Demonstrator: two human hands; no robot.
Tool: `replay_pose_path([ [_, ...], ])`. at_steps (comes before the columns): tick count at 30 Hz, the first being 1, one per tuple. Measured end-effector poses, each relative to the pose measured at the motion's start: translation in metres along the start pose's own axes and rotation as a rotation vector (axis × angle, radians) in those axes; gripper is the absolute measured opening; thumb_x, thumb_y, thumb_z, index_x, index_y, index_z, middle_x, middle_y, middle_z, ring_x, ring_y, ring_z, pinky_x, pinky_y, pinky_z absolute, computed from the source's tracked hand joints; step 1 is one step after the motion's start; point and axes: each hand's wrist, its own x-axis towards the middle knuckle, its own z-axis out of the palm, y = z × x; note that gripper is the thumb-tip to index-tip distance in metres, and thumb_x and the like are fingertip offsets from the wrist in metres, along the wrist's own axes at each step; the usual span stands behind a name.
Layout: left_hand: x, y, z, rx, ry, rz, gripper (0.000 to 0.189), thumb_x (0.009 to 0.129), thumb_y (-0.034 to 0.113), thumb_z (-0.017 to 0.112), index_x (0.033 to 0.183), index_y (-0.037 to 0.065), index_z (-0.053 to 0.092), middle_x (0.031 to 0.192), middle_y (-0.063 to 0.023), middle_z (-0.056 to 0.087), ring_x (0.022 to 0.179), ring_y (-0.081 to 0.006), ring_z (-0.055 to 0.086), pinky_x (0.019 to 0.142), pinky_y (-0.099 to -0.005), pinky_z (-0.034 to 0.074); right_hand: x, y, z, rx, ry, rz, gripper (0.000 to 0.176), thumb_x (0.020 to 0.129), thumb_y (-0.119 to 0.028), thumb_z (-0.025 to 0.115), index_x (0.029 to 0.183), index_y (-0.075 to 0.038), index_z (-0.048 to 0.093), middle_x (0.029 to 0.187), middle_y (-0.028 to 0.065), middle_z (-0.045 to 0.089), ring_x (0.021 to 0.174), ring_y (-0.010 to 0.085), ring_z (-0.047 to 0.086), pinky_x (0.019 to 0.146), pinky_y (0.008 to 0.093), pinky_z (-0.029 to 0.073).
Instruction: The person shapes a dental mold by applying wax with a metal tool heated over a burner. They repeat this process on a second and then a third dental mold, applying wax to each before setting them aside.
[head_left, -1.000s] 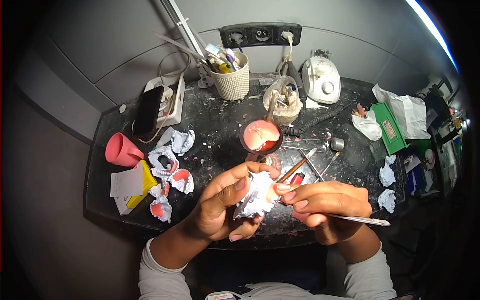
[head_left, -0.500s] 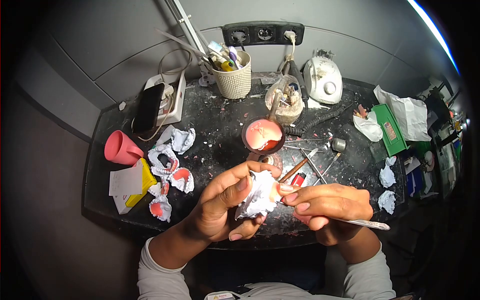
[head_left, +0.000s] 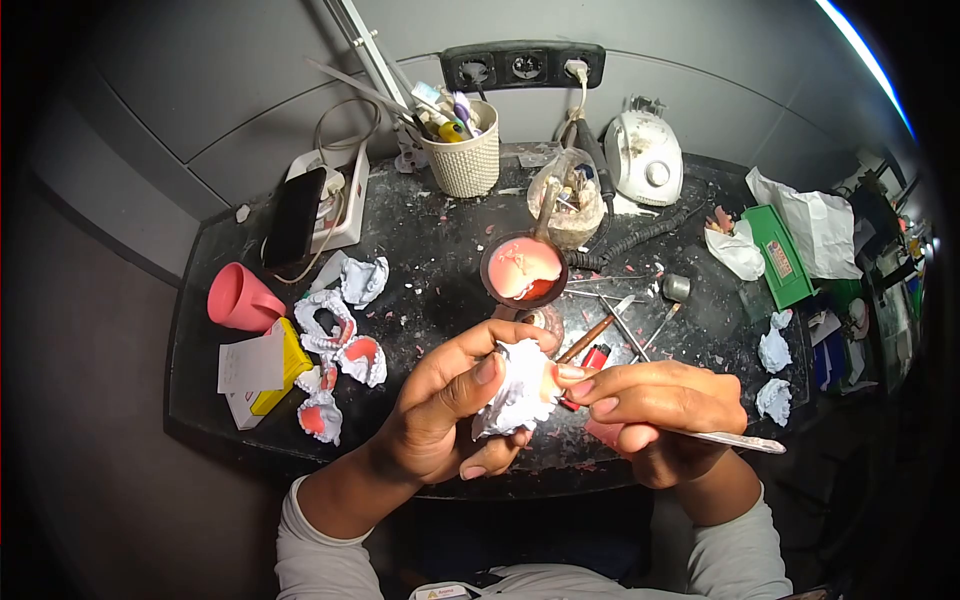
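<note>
My left hand (head_left: 432, 405) is closed around a white plaster dental cast (head_left: 515, 400), thumb on the near face and fingers behind and beneath. Pink wax (head_left: 549, 384) shows along the cast's right side. My right hand (head_left: 675, 410) grips a slim metal wax knife (head_left: 745, 440) like a pen; its handle sticks out to the right. The knife's working tip is hidden by the fingers near the wax. Under the right fingers lies a pink piece (head_left: 602, 432), partly covered. Beyond both hands stands a small pan (head_left: 525, 272) of pink wax, some of it melted and red.
Several plaster casts (head_left: 362, 282) lie at left beside a pink mug (head_left: 240, 298) and yellow box (head_left: 290, 360). Ahead are metal tools (head_left: 625, 325), a red lighter (head_left: 592, 365), a tool cup (head_left: 468, 160) and a white control unit (head_left: 645, 160). A green box (head_left: 778, 260) stands right.
The wax knife's handle end has shifted slightly right and up as my right fingers turn a little. My left hand and the cast stay nearly still.
</note>
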Motion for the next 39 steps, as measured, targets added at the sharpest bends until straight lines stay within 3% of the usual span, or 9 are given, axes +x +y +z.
replay_pose_path([
  [3, 0.0, 0.001, -0.004, -0.019, -0.033, 0.001, 0.053, 0.105, 0.036, 0.051, 0.141, -0.001, 0.038, 0.091, -0.0195, 0.063, 0.04, -0.0097, 0.044, 0.039, -0.0206, 0.039, 0.0, -0.001, 0.004, 0.024, 0.017, -0.008, 0.039, 0.099, -0.035, 0.064, 0.086, 0.002, 0.068, 0.08, 0.0191, 0.073, 0.075, 0.0262, 0.075, 0.07, 0.0349, 0.063],
  [7, 0.0, 0.002, 0.001, -0.009, -0.043, 0.014, 0.053, 0.104, 0.035, 0.054, 0.142, 0.001, 0.037, 0.097, -0.0183, 0.063, 0.053, -0.0111, 0.054, 0.042, -0.0205, 0.04, 0.001, 0.001, -0.001, 0.068, -0.004, -0.017, 0.041, 0.099, -0.037, 0.064, 0.086, 0.001, 0.067, 0.08, 0.0187, 0.073, 0.074, 0.0267, 0.075, 0.071, 0.0375, 0.063],
  [9, 0.001, 0.002, 0.005, 0.048, -0.047, 0.069, 0.055, 0.103, 0.034, 0.056, 0.143, 0.001, 0.037, 0.098, -0.018, 0.063, 0.061, -0.0114, 0.057, 0.046, -0.021, 0.043, 0.0, 0.003, -0.003, 0.185, 0.095, -0.011, 0.026, 0.093, -0.023, 0.073, 0.094, 0.003, 0.07, 0.091, 0.019, 0.074, 0.084, 0.0291, 0.075, 0.074, 0.0351, 0.061],
  [13, 0.002, -0.006, 0.0, 0.171, -0.107, 0.269, 0.06, 0.1, 0.031, 0.063, 0.145, 0.002, 0.036, 0.105, -0.0177, 0.064, 0.076, -0.0116, 0.061, 0.061, -0.0229, 0.048, -0.001, 0.016, 0.002, 0.338, 0.348, -0.016, 0.028, 0.098, -0.019, 0.066, 0.101, 0.009, 0.064, 0.091, 0.0248, 0.071, 0.087, 0.0341, 0.074, 0.079, 0.0451, 0.061],
  [18, 0.003, -0.008, -0.008, 0.287, -0.044, 0.388, 0.057, 0.097, 0.014, 0.067, 0.145, 0.005, 0.039, 0.127, -0.0126, 0.057, 0.1, -0.0139, 0.065, 0.082, -0.0249, 0.052, -0.002, 0.011, 0.004, 0.491, 0.386, 0.124, 0.02, 0.099, -0.008, 0.063, 0.106, 0.01, 0.061, 0.1, 0.0265, 0.069, 0.096, 0.0358, 0.072, 0.086, 0.048, 0.061],
  [24, 0.005, -0.011, -0.009, 0.354, 0.005, 0.504, 0.058, 0.096, 0.014, 0.068, 0.146, 0.005, 0.039, 0.124, -0.0119, 0.058, 0.099, -0.0139, 0.064, 0.084, -0.0246, 0.05, -0.002, 0.023, 0.003, 0.374, 0.264, -0.086, 0.027, 0.099, -0.018, 0.064, 0.101, 0.008, 0.057, 0.091, 0.0274, 0.07, 0.087, 0.0356, 0.074, 0.078, 0.0492, 0.062],
  [34, 0.001, 0.0, 0.001, 0.322, 0.043, 0.407, 0.062, 0.098, 0.03, 0.067, 0.146, 0.002, 0.039, 0.098, -0.0114, 0.066, 0.081, -0.0106, 0.06, 0.075, -0.0239, 0.05, -0.013, 0.017, 0.004, 0.521, 0.331, -0.026, 0.027, 0.104, -0.021, 0.055, 0.107, 0.004, 0.045, 0.08, 0.0251, 0.071, 0.068, 0.0324, 0.075, 0.062, 0.0415, 0.064],
  [37, 0.001, -0.001, 0.0, 0.286, 0.001, 0.357, 0.057, 0.098, 0.021, 0.067, 0.144, 0.002, 0.038, 0.106, -0.0141, 0.064, 0.091, -0.014, 0.063, 0.082, -0.0276, 0.051, -0.008, 0.019, 0.005, 0.425, 0.328, -0.066, 0.025, 0.104, -0.018, 0.056, 0.104, 0.006, 0.049, 0.083, 0.0244, 0.072, 0.071, 0.032, 0.075, 0.065, 0.0405, 0.064],
  [39, 0.004, -0.009, 0.003, 0.562, 0.055, 0.602, 0.05, 0.097, 0.007, 0.065, 0.139, 0.003, 0.037, 0.117, -0.0175, 0.061, 0.106, -0.0196, 0.064, 0.091, -0.0329, 0.051, -0.006, 0.016, 0.001, 0.243, 0.288, -0.096, 0.019, 0.1, -0.009, 0.06, 0.103, 0.009, 0.057, 0.092, 0.0247, 0.073, 0.081, 0.031, 0.076, 0.071, 0.0364, 0.062],
])
